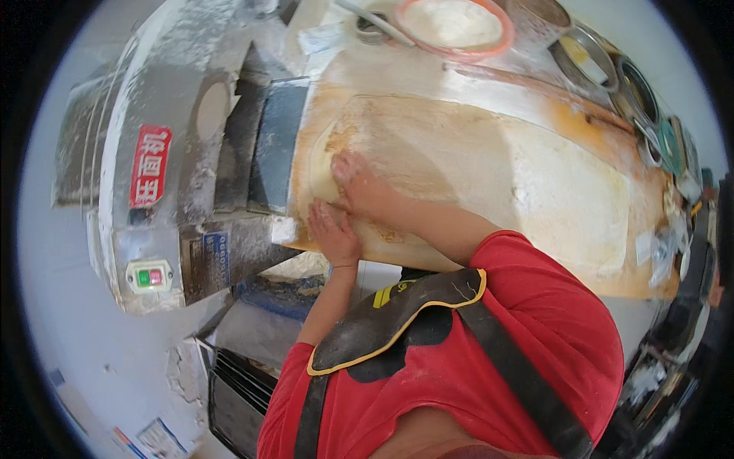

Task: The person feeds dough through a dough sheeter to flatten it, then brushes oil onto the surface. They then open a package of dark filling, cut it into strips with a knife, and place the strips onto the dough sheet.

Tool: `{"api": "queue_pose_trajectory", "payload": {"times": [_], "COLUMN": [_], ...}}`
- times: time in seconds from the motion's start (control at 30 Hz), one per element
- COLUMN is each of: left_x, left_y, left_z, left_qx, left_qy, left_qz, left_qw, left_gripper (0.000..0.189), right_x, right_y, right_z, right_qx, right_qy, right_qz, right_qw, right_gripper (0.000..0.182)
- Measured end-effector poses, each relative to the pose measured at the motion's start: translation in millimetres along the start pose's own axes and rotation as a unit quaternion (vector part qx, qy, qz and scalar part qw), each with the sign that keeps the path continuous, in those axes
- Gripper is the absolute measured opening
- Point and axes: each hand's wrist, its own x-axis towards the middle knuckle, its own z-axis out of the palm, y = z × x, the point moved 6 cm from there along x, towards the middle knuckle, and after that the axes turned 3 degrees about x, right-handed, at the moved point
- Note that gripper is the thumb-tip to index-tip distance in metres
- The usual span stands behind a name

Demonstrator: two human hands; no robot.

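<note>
A wide, thin sheet of dough (573,195) lies across a floured wooden worktop (608,281). A brownish smear (344,136) coats its left part, and its left end forms a paler, slightly raised strip. My right hand (354,177) rests on that end with its fingers bent down; what is under them is hidden. Just nearer to me, my left hand (335,236) lies with fingers extended and thumb apart on the dough's near left corner. The two hands almost touch.
A floury metal dough sheeter (195,172) with a green and red switch (150,277) adjoins the worktop at left. At the back stand an orange-rimmed basin of flour (453,26) and a metal bowl (585,57). Black baking trays (238,396) stack below left. A plastic bag (662,258) lies far right.
</note>
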Motion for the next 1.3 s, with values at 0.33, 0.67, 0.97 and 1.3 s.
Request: {"api": "queue_pose_trajectory", "payload": {"times": [0.33, 0.67, 0.97, 1.3], "left_x": [29, 25, -54, -127], "left_y": [56, 282, 442, 447], "left_z": [19, 129, 134, 99], "left_qx": [-0.040, -0.013, -0.068, -0.112], "left_qy": [-0.054, -0.215, -0.274, -0.353], "left_qz": [0.069, 0.284, 0.406, 0.534], "left_qw": [0.995, 0.934, 0.869, 0.760], "left_gripper": [0.058, 0.069, 0.073, 0.070], "right_x": [-192, -379, -492, -521], "right_y": [118, 221, 310, 201], "right_z": [-108, -220, -291, -249], "right_qx": [-0.100, -0.175, -0.213, -0.100], "right_qy": [0.071, 0.122, 0.096, 0.122], "right_qz": [0.321, 0.489, 0.427, 0.437], "right_qw": [0.939, 0.846, 0.874, 0.886], "right_gripper": [0.080, 0.077, 0.071, 0.070]}}
